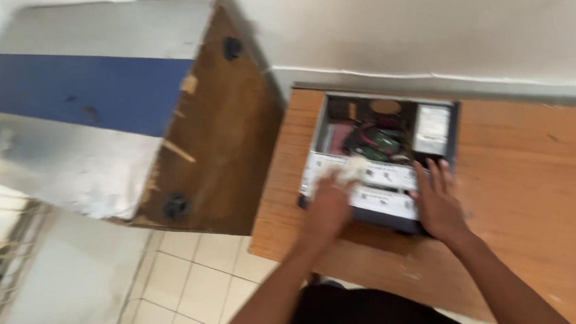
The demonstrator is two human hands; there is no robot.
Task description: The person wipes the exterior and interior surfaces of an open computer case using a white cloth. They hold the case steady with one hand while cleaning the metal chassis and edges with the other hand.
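I look down on one open computer case (391,157), a grey metal box with its side panel off, lying flat on a scuffed orange-brown wooden table (529,190) against a pale wall. Inside the case I see a tangle of cables, a green circuit board and one boxy silver power supply (433,128) in the far right corner; white labelled strips run across the near edge. My left hand (329,205) grips a crumpled white cloth (353,170) pressed on the case's near-left rim. My right hand (439,204) lies flat, fingers spread, on the near-right rim, grasping nothing. Left of the table stands a worn cabinet (105,118), grey and blue, over cream floor tiles.
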